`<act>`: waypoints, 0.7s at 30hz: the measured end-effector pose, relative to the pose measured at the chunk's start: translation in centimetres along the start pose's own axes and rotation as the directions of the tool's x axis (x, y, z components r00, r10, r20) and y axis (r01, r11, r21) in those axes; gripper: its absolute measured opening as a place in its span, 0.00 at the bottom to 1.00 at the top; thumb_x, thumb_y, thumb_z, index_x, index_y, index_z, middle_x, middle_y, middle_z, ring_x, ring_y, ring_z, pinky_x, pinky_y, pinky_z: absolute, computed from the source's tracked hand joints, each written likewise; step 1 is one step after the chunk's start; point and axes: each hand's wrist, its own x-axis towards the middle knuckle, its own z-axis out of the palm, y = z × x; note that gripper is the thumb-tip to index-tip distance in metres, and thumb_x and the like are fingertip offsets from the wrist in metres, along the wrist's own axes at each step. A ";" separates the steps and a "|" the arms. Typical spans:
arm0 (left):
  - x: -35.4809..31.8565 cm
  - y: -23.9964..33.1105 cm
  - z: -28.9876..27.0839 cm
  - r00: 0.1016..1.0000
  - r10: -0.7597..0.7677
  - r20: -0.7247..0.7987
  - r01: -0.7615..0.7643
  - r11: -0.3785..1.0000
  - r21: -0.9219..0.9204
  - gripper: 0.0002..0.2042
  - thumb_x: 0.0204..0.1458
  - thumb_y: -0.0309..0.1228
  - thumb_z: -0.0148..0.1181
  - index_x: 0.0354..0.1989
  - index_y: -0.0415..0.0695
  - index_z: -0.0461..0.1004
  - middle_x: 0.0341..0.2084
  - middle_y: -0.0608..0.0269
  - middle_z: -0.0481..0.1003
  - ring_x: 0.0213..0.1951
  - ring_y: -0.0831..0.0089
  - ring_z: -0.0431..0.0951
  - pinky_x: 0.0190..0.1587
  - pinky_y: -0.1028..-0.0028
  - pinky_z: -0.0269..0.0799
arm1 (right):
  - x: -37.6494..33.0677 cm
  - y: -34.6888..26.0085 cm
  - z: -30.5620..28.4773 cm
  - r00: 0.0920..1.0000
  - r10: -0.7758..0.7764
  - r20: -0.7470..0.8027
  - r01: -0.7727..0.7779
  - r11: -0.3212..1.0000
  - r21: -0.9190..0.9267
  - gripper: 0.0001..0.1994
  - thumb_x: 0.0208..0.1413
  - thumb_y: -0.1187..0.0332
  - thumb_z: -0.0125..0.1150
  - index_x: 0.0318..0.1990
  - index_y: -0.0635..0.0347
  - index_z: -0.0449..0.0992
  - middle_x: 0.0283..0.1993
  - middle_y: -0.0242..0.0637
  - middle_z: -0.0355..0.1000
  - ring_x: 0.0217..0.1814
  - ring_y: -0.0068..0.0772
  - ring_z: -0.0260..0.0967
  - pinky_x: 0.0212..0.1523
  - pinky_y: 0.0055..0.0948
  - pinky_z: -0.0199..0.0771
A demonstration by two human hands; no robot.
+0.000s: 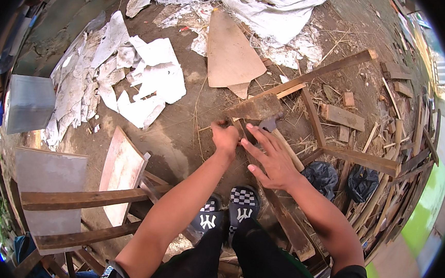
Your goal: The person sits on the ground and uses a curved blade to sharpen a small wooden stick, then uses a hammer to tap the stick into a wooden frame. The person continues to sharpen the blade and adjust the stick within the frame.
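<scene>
My left hand (225, 137) is closed at the near edge of a short brown wooden board (254, 108); whatever is between its fingers is too small or hidden to make out. Beside it my right hand (271, 160) is open, fingers stretched out and pointing toward the left hand. A hammer lies just beyond the right hand, its dark metal head (270, 124) by the board and its pale wooden handle (289, 150) running past the fingers. The board joins a long wooden beam (336, 67) and other lengths of timber. A dark plank (289, 223) slants below the right hand.
Torn white sheets (157, 70) and a tan triangular panel (231, 52) lie on the dirt ground ahead. Loose wood blocks (342, 116) and black plastic bags (320, 178) are to the right. A wooden frame with rails (84, 200) stands at left, near a grey box (30, 104).
</scene>
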 end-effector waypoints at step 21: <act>2.5 -3.0 1.9 0.927 0.339 -0.164 -0.281 0.912 0.298 0.20 0.64 0.41 0.64 0.52 0.37 0.70 0.30 0.51 0.79 0.19 0.66 0.78 0.20 0.66 0.74 | -3.8 7.9 3.6 0.669 0.736 0.099 -0.721 0.676 -0.151 0.15 0.66 0.61 0.62 0.51 0.61 0.68 0.50 0.56 0.76 0.51 0.64 0.78 0.50 0.56 0.79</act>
